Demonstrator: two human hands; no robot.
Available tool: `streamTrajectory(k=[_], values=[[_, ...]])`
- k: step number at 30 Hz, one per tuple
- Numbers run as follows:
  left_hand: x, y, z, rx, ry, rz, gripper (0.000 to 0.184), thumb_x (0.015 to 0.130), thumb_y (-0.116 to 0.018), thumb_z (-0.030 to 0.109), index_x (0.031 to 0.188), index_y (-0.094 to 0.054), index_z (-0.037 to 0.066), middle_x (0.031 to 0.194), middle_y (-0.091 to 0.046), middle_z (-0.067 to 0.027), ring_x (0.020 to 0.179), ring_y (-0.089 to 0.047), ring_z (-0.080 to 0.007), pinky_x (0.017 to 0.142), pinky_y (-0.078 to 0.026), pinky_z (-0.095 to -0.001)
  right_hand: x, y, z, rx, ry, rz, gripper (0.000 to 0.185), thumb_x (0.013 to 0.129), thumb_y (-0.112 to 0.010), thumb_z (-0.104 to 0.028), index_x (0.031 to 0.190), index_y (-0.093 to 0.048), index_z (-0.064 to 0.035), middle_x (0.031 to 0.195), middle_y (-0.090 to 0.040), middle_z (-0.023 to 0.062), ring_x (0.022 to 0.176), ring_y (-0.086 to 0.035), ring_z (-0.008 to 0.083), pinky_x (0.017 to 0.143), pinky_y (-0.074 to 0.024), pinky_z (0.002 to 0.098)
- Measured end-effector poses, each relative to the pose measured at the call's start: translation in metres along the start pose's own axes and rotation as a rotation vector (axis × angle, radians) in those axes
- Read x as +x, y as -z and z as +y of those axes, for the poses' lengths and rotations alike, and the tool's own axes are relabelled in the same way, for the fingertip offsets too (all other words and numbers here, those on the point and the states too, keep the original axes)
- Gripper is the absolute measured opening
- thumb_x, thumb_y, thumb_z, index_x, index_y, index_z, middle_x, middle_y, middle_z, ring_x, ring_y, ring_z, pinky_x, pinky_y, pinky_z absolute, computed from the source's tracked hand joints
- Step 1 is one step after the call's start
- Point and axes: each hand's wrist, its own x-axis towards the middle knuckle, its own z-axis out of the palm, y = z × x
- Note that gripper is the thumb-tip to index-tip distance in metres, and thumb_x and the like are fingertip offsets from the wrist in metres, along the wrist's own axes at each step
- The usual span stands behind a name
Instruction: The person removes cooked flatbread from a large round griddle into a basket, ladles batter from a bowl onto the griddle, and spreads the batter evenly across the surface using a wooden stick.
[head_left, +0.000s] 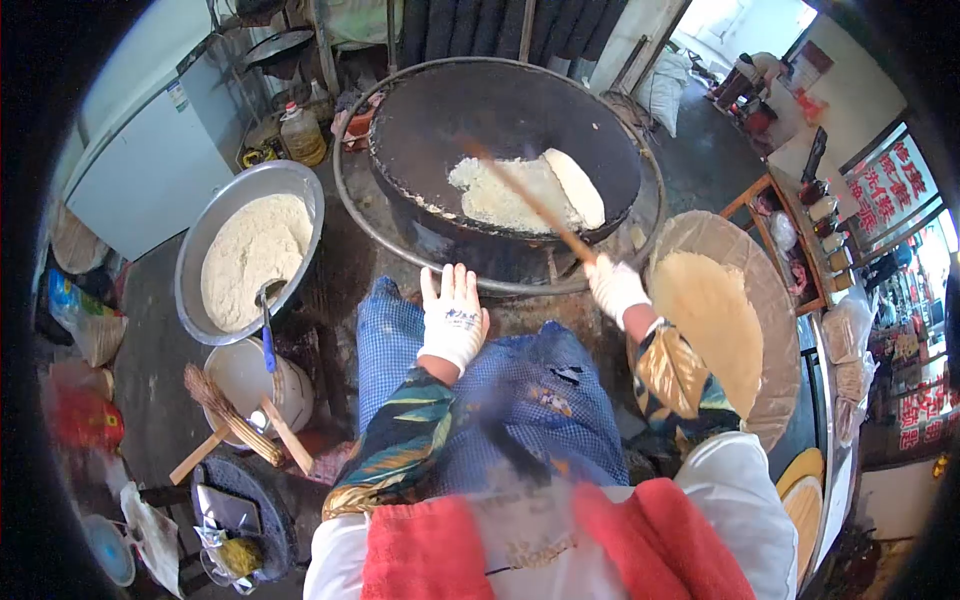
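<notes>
My right hand, in a white glove, is closed round a long wooden stick. The stick reaches over the round black griddle, its far end smeared by motion. Below the stick lies a thin pale pancake with its right edge folded over. My left hand, gloved too, is stretched flat with fingers together beside the metal ring round the griddle; whether it touches the ring I cannot tell. To the right, a stack of flat pancakes lies in a lined round basket.
A metal basin of batter with a blue-handled ladle stands left. Below it is a white bucket with a straw brush across its top. An oil jug stands behind. Another person bends far back right.
</notes>
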Motion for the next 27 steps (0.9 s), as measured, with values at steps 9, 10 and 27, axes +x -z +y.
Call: streamTrajectory(k=[9,10,27], values=[[0.007,0.0,-0.022,0.03,0.047,-0.037,0.059,0.081,-0.055,0.032,0.126,-0.049,-0.005,0.134,-0.047,-0.0222,0.13,-0.038,-0.0349,0.111,-0.009,-0.0602,0.014,-0.003,0.014,-0.037,-0.076,0.082,0.036,0.096,-0.039,-0.038,0.092,-0.056,-0.0069,0.085,-0.066,0.0206,0.083,-0.064,0.038,0.074,-0.0492,0.0482],[0.008,-0.001,-0.024,0.06,0.051,-0.028,0.058,0.083,-0.054,0.034,0.126,-0.05,-0.005,0.134,-0.047,-0.0221,0.13,-0.039,-0.0344,0.111,-0.009,-0.0599,0.018,-0.012,0.022,-0.043,-0.078,0.079,0.036,0.096,-0.039,-0.038,0.092,-0.056,-0.0069,0.085,-0.066,0.0206,0.083,-0.064,0.038,0.074,-0.0492,0.0482],[0.035,0.014,-0.075,0.138,0.247,-0.293,0.051,0.087,-0.046,0.029,0.129,-0.05,0.001,0.141,-0.043,-0.0144,0.133,-0.036,-0.031,0.11,-0.008,-0.0611,0.021,-0.005,0.024,-0.01,-0.063,0.037,0.036,0.097,-0.037,-0.038,0.101,-0.052,-0.0056,0.091,-0.064,0.0248,0.086,-0.062,0.0406,0.079,-0.0473,0.0502]])
